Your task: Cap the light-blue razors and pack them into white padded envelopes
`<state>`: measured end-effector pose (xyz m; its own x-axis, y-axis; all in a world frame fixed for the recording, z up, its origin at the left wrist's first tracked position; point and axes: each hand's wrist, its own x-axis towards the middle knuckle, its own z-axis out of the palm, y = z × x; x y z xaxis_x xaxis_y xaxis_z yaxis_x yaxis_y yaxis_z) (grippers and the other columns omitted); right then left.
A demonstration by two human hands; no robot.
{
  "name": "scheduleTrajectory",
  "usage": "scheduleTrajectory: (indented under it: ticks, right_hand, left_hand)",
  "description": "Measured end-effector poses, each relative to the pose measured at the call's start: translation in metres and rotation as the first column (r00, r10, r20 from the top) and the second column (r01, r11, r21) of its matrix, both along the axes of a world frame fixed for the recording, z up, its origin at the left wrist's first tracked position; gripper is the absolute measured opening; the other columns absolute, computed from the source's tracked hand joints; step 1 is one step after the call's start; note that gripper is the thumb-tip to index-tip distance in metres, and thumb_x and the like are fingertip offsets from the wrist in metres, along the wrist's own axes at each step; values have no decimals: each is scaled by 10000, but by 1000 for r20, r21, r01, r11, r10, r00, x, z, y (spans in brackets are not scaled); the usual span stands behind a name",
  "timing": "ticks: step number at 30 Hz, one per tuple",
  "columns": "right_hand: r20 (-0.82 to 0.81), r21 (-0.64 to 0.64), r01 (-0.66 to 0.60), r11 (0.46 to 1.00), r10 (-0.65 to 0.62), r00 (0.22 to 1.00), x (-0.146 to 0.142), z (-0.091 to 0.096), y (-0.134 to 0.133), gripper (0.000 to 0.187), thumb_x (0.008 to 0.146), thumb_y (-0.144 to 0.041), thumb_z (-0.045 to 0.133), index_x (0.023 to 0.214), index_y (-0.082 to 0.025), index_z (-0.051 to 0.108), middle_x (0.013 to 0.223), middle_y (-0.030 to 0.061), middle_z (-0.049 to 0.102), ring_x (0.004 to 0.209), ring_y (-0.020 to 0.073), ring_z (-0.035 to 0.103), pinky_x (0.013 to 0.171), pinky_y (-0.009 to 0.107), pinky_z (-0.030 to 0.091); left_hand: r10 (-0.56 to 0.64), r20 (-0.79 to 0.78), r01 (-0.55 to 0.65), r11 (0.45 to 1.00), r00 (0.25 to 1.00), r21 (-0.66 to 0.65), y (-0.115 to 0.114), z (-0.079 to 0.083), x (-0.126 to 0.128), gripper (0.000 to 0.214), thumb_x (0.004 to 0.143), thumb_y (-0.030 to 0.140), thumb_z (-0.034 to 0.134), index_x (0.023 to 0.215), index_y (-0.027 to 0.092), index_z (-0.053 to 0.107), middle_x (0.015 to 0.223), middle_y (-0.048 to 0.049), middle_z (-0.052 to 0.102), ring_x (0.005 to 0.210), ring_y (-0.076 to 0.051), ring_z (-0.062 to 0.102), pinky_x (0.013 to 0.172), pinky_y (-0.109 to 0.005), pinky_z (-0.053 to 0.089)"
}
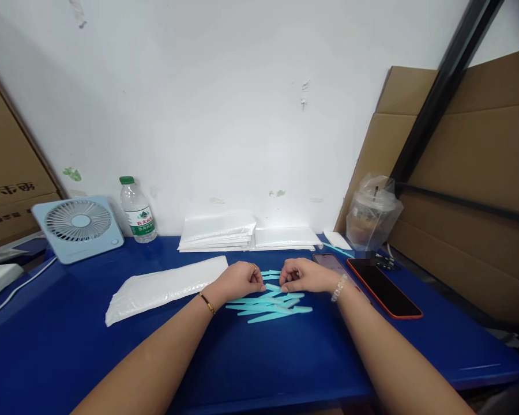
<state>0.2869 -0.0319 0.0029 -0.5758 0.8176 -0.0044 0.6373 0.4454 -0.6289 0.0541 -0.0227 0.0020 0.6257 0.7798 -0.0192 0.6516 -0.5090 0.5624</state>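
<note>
Several slim turquoise plastic sticks [271, 275] span the gap between my two hands, lying roughly parallel. At their left end the fingers of my left hand [240, 282] are pinched closed. My right hand [306, 275] closes its thumb and fingers at the opposite end. Just below the hands, a loose heap of the same tapered sticks [268, 306] lies crisscrossed on the blue table [259, 363]. To the left of my left hand rests a white padded mailer [164, 290], flat on the table. My fingertips partly hide the ends of the held sticks.
Stacked white mailers [218, 231] lie against the wall. A blue fan [81, 227] and a water bottle [138, 213] stand at the back left. On the right are a red-edged phone [384, 288], a second phone [326, 262] and a bagged drink cup [369, 216].
</note>
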Motion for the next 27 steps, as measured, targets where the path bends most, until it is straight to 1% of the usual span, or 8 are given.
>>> scheduleTrajectory:
  ticks: [4,11,13,15,18,21,24,27]
  right_hand:
    - [-20,8,21,1000,-20,1000,0,1,1,250,725,-407,614,770,-167,672,798,28,581,651,118,513,574,217,408]
    - [91,127,273,954,-286,954,28,-1,10,201,671,-370,660,721,-176,669,728,30,624,636,139,527,555,234,388]
    - [51,127,234,964,-242,969,25,0,8,229,666,-395,666,745,-180,670,772,28,612,654,134,529,567,231,396]
    - [29,101,131,986,-134,991,17,0,4,252,670,-418,664,762,-184,670,817,24,587,673,126,529,586,226,409]
    - [83,63,13,998,-18,996,5,0,0,235,665,-403,671,752,-184,673,807,16,546,665,116,514,585,220,410]
    - [108,36,4,999,-8,994,1,-1,-1,214,677,-375,660,735,-170,666,788,14,524,639,107,496,565,217,401]
    - [94,10,22,1000,-23,995,6,-2,2,215,679,-371,658,726,-162,657,785,14,525,632,106,491,559,216,397]
    - [71,-1,86,996,-86,994,16,-4,6,209,673,-363,660,730,-163,642,782,18,543,638,114,497,559,218,400]
  left_hand:
    - [38,49,-38,999,998,4,3,-4,2,340,713,517,552,771,195,645,708,-1,627,602,-124,512,504,-220,319]
    - [125,31,-127,986,992,111,14,-13,-2,298,711,480,574,804,204,639,776,-7,638,678,-142,557,551,-226,349]
    - [135,41,-140,975,990,173,14,-13,-2,316,694,486,593,842,210,634,816,-10,632,714,-150,563,568,-228,357]
    - [118,47,-125,970,992,211,10,-11,-1,330,689,503,594,841,214,637,827,-11,627,734,-156,565,579,-231,361]
    - [25,11,-27,976,1000,216,4,-9,3,334,687,527,589,792,217,654,798,-7,630,716,-152,563,584,-233,357]
    - [-33,-33,39,981,999,189,0,-9,7,293,694,501,594,742,219,660,737,5,640,661,-136,556,560,-230,338]
    - [-9,-66,18,988,998,151,2,-11,7,267,731,460,564,686,210,646,671,6,642,602,-128,544,527,-232,318]
    - [26,-82,-11,983,996,181,5,-9,3,253,744,423,556,651,203,638,693,-6,654,625,-136,553,541,-234,324]
